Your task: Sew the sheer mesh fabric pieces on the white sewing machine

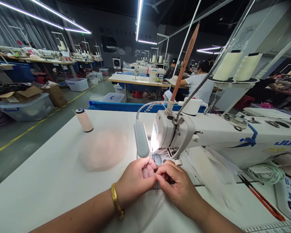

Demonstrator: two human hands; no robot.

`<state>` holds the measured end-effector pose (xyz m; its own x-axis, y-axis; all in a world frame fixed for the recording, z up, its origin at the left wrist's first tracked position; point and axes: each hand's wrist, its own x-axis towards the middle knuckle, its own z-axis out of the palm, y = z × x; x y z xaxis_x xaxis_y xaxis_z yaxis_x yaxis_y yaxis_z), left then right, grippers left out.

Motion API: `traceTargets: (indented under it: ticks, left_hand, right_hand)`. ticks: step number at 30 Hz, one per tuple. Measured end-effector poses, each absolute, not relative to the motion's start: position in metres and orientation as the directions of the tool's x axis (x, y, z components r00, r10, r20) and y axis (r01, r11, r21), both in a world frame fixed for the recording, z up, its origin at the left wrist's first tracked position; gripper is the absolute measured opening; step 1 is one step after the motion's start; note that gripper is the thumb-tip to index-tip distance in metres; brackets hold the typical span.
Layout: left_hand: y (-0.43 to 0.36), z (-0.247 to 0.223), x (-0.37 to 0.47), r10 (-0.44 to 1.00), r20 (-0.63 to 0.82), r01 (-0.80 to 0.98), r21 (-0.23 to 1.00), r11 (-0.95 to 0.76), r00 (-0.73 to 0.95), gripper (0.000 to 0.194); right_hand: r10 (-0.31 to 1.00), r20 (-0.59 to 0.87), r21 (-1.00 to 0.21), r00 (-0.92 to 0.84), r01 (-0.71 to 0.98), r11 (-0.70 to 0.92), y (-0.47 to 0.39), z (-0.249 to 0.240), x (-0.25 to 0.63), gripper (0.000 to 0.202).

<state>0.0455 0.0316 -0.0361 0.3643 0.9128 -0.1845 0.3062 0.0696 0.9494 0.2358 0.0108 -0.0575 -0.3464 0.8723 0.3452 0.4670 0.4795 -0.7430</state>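
Just in front of the needle area of a white sewing machine, my left hand and my right hand meet fingertip to fingertip. Both are closed in a pinch on the edge of a thin sheer fabric, which hangs toward me over the white table. The exact bit between the fingertips is mostly hidden by the fingers. A lit lamp head hangs just above my left hand. Left of the machine lies a soft round heap of pale beige sheer fabric, with a peach thread spool standing behind it.
More sheer pieces lie under the machine arm. At right are orange-handled snips, a coil of pale green cord and a ruler. Thread cones stand behind the machine. A person in white sits farther back.
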Motion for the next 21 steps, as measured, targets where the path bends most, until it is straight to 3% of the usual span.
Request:
traceTargets:
  ticks: [6, 12, 17, 21]
  left_hand:
    - [0.0335, -0.0395, 0.0440, 0.910, -0.187, 0.338, 0.940, 0.056, 0.370, 0.015]
    - [0.0344, -0.0422, 0.0448, 0.935, -0.029, 0.337, 0.936, -0.099, 0.355, 0.024]
    - [0.0327, -0.0400, 0.0459, 0.923, -0.156, 0.301, 0.952, 0.046, 0.352, 0.024]
    - [0.0318, -0.0369, 0.0452, 0.913, -0.169, 0.303, 0.952, 0.052, 0.372, 0.020]
  right_hand:
    - [0.851, 0.397, -0.718, -0.344, 0.462, 0.521, 0.0113, -0.0585, 0.2374, 0.019]
    - [0.839, 0.409, -0.694, -0.358, 0.474, 0.541, 0.0111, -0.0569, 0.2380, 0.018]
    - [0.848, 0.402, -0.691, -0.347, 0.492, 0.529, 0.0116, -0.0552, 0.2362, 0.019]
    - [0.866, 0.381, -0.692, -0.325, 0.521, 0.500, 0.0107, -0.0545, 0.2349, 0.019]
